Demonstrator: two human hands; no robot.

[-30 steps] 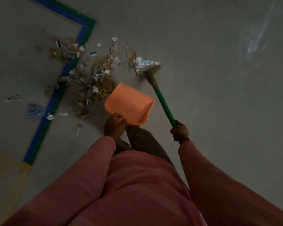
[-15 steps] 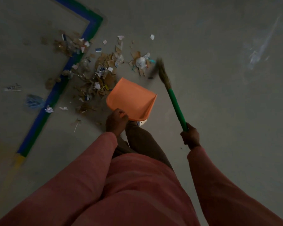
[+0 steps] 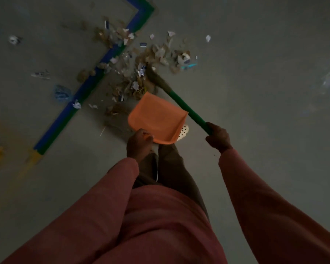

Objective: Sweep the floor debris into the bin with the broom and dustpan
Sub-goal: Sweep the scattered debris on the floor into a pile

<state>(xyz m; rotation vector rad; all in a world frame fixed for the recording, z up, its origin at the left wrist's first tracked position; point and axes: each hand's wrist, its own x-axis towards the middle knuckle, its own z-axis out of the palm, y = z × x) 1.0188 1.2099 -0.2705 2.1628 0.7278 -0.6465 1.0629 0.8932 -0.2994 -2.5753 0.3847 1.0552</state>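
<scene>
Head view: the left hand point(image 3: 139, 143) grips the near edge of the one orange dustpan point(image 3: 156, 117), and no scraps show on it. The right hand point(image 3: 217, 137) is curled round the green handle of the one broom point(image 3: 187, 109), whose bristles sit in the debris point(image 3: 141, 73) just ahead of the left hand. I judge the task to be at an early stage. Scraps too many to count litter the floor point(image 3: 255, 54) beyond both hands. No bin shows.
</scene>
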